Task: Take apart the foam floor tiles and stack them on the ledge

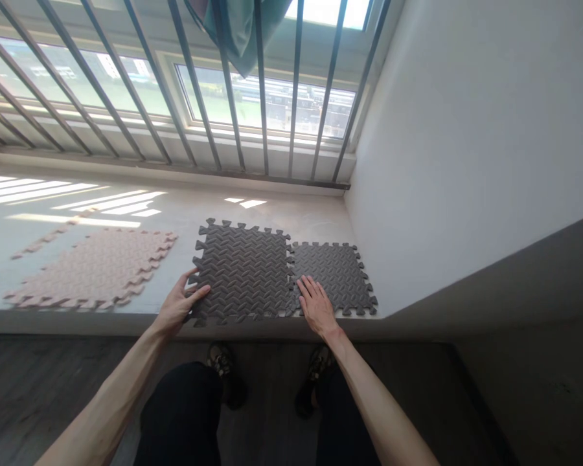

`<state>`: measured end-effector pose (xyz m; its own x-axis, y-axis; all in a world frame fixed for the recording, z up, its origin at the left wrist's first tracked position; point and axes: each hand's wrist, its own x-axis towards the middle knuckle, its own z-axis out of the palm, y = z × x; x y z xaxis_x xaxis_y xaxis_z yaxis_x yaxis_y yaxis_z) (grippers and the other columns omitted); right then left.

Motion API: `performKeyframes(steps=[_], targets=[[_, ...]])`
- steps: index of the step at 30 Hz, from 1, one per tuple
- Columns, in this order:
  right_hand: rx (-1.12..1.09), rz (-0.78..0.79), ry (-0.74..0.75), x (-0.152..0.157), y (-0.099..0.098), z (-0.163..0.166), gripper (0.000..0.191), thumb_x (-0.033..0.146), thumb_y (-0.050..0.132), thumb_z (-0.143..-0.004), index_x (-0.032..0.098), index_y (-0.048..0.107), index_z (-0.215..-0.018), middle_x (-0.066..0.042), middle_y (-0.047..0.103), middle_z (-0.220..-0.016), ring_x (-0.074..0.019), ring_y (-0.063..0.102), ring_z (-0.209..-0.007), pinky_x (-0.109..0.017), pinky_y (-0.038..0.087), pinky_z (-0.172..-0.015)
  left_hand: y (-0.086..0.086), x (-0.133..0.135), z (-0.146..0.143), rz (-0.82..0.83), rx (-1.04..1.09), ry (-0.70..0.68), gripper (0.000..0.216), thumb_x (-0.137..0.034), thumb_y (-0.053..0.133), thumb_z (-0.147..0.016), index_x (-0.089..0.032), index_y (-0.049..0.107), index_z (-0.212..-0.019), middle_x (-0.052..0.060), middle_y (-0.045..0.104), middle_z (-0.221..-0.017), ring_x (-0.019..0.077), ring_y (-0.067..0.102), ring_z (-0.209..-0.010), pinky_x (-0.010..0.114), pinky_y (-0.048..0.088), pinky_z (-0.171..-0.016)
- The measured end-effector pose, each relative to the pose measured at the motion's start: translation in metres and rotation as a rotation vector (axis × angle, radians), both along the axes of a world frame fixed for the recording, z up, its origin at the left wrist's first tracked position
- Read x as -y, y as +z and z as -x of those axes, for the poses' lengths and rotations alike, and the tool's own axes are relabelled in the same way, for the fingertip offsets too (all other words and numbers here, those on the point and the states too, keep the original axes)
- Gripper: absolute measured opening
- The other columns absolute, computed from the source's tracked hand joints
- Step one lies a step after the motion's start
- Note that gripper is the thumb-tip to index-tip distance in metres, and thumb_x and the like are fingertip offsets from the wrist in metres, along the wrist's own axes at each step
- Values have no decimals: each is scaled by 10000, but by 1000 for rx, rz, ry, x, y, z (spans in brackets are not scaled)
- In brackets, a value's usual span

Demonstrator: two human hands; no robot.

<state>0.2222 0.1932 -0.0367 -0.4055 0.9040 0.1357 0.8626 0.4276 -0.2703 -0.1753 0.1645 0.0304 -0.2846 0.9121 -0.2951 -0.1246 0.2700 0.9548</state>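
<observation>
Hands lie open: left hand [179, 304] steadies the large dark foam tile [243, 272] by its edge, right hand [315, 305] presses the interlocking seam with the smaller tile [335, 275] flat on the ledge [184, 213].

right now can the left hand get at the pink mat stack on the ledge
Probably yes. The left hand rests on the near left edge of the dark grey mat, and the pink mat stack lies beside it on the same ledge with nothing between.
</observation>
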Motion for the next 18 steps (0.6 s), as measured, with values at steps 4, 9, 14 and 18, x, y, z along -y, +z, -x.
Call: performKeyframes(steps=[4,9,14,18], targets=[[0,-5,1,1,1,0,584,343,260,-1157,215,355,-1719,-53,315,-1823,-214,248,-1705,-481,228,-1397,0,10,-2,8,-1,35,954,-354,973,-726,-361,517,-1564,66,803,-1066,204,800,-812,313,696,-691],[-3,-16,5,1,-1,0,581,340,268,-1156,215,364,-1715,-59,321,-1820,-213,258,-1702,-485,247,-1394,8,20,11,16,-16,76,931,-313,966,-739,-366,526,-1557,60,792,-1046,201,789,-741,323,693,-648],[-29,9,3,-1,2,-2,582,336,293,-1147,201,388,-1705,-73,334,-1813,-223,267,-1701,-493,243,-1395,16,33,35,16,5,88,961,-317,978,-713,-375,527,-1559,41,795,-965,224,780,-676,355,687,-585],[-284,138,-57,-2,20,7,537,384,343,-1133,204,596,-1571,-107,549,-1688,-243,441,-1621,-516,298,-1372,16,47,31,54,53,61,974,-342,1001,-679,-367,543,-1538,50,820,-1011,247,813,-758,367,703,-644]])
